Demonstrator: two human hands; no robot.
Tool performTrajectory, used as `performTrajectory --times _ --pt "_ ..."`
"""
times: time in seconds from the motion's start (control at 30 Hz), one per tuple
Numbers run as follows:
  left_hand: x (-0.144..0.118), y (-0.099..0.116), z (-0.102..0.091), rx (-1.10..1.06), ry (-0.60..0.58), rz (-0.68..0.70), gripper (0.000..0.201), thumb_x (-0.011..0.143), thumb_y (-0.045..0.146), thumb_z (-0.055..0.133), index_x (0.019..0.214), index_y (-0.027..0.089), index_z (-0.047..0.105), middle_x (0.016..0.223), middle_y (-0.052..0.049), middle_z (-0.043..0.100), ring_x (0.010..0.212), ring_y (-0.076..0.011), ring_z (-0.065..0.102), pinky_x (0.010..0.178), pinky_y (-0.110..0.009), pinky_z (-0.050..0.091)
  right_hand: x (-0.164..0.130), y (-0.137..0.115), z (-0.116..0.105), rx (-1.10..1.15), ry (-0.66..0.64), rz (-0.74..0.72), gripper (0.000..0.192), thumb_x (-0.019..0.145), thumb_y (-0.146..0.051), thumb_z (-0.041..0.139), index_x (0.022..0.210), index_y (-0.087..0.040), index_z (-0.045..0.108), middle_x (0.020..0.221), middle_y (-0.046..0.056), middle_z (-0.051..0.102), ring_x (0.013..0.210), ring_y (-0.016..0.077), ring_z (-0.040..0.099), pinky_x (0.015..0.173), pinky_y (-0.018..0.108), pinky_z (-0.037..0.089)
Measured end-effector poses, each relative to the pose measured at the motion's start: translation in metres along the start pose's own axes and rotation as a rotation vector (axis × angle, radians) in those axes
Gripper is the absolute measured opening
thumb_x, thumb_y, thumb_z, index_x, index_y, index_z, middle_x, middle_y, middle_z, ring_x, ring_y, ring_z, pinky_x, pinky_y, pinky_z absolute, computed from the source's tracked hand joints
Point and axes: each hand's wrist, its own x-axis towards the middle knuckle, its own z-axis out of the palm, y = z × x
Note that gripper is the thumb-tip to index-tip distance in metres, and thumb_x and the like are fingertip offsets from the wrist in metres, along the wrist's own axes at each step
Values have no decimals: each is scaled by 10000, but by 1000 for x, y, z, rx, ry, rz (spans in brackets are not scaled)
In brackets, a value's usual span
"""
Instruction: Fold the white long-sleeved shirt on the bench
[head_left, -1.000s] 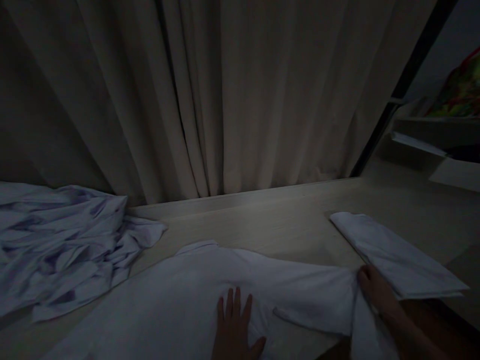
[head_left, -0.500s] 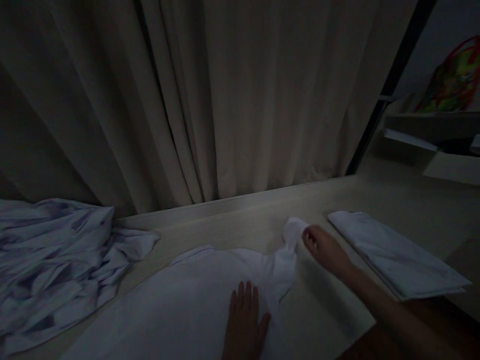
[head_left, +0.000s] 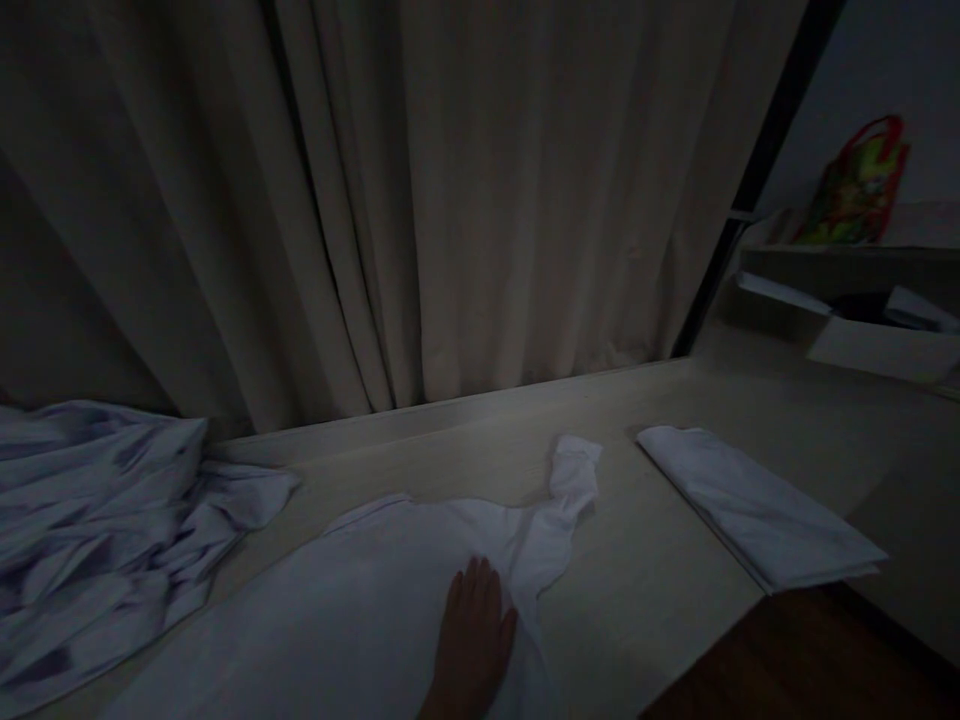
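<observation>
Flat and unclenched, the left hand (head_left: 474,640) is pressing on the white shirt (head_left: 352,610) at 6 o'clock, pinching nothing that I'm seeing; the right hand isn't showing. From under that palm, the shirt is spreading toward 7 o'clock. Its sleeve (head_left: 551,540) is bending away toward 5 o'clock and bunching near the cuff (head_left: 577,447), where I'm judging creases could be setting. Should the palm be sliding, its drag could be rucking the fabric. At 4 o'clock a folded white cloth (head_left: 757,510) is lying close to the edge, so a passing arm could be knocking it onto the brown floor (head_left: 787,650). At 8 o'clock a crumpled heap (head_left: 82,540) is lying near the shirt, risking a tangle. Underneath, a pale surface (head_left: 630,600) is running back to a ledge (head_left: 480,405); beige curtains (head_left: 480,200) are hanging dimly at 12 o'clock, and a colourful bag (head_left: 855,195) is standing at 2 o'clock.
</observation>
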Motion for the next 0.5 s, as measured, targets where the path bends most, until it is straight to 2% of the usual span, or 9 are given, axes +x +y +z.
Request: performTrajectory --times 0.1,0.17,0.27,0.33,0.4,0.5 --pt "0 -2 9 39 35 76 469 912 383 285 1294 193 478 1368 -117 502 1280 -288 437 1035 -504 403 39 0 -15 -30 28 -50 421 750 -411 451 1125 -272 585 1060 65 669 917 229 641 798 384 532" --pt "-3 -2 17 66 58 50 507 895 451 315 1314 201 453 1386 -127 478 1289 -320 418 1033 -549 387 81 -9 -23 -143 84 -121 488 781 -275 410 1254 -167 469 1283 135 533 1124 225 547 968 375 444" --pt "-7 -2 23 105 108 52 601 864 530 344 1365 199 371 1427 -150 417 1317 -348 366 1039 -572 363 146 -29 -26 -366 109 -106 654 745 -164 492 1370 -112 306 1434 209 341 1296 289 377 1028 411 369" --pt "-9 -2 24 139 161 69 627 854 542 366 1391 223 314 1430 -147 415 1317 -350 367 1024 -574 372 177 -41 -22 -411 100 -76 724 721 -132 532 1390 -99 258 1447 233 311 1298 317 369 1019 428 364" --pt "-10 -1 23 168 218 99 623 848 530 398 1391 237 309 1421 -133 435 1307 -347 385 1009 -568 386 196 -52 -19 -406 96 -83 632 719 -118 528 1331 -103 370 1423 228 358 1278 315 394 1012 429 360" --pt "-10 3 21 162 265 215 489 863 423 437 1312 228 430 1365 -80 516 1271 -288 446 1010 -484 415 212 -66 -25 -408 94 -110 338 765 -123 461 1080 -131 583 1316 185 503 1210 277 472 969 392 385"
